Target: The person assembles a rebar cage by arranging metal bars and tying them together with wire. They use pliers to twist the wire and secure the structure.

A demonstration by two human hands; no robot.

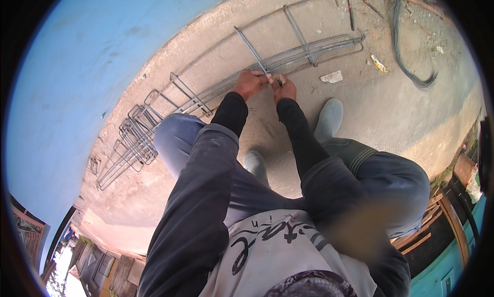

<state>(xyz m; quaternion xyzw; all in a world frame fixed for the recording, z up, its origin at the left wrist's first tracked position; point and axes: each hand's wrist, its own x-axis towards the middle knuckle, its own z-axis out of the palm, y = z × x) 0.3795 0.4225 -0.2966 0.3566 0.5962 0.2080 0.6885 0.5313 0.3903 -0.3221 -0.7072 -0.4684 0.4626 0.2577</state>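
A long rebar cage (216, 89) of thin steel bars with rectangular stirrups lies on the ground in front of me. My left hand (250, 84) is closed at a crossing of a stirrup (251, 50) and the long bars. Right beside it, my right hand (282, 88) pinches at the same joint, its fingertips nearly meeting those of the left. Whatever the fingers hold there is too small to make out. Several more stirrups (135, 129) are bunched together at the cage's left end, beyond my left knee.
A bundle of thin tie wire (399, 45) lies at the upper right. Near it are a tool with red on its handle (351, 14), a yellow wrapper (378, 63) and a flat pale chunk (331, 77). A blue wall (82, 55) borders the ground at left. My boots (330, 117) stand close to the cage.
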